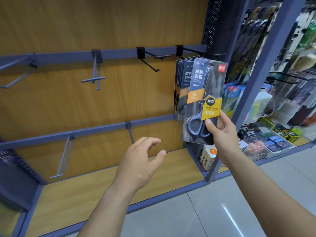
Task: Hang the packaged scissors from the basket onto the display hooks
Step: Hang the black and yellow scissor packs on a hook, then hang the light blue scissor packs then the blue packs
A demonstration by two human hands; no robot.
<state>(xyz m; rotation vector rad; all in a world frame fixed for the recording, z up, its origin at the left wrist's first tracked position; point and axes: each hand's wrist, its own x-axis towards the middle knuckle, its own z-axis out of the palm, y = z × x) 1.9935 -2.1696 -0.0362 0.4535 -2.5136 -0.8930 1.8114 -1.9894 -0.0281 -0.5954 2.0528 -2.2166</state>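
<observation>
On the wooden display wall [85,23], dark hanging scissors packs [181,82] are hung from a black metal hook [196,50]. In front of them, one dark-and-orange scissors pack [198,93] is pinched at its bottom by the right hand [222,132]. The left hand [140,163] is held open.

Single head-worn wide-angle view, faces forward and slightly down, near wood-backed grey metal-framed display shelf [85,103], pale tiled floor [222,211] lower right

Glossy plastic scissors pack [203,100], wood-grain backboard [85,23]

Black-and-orange scissors pack [203,100], yellow tag, wood-grain back panel [85,23], grey-blue rails [68,56].
</observation>
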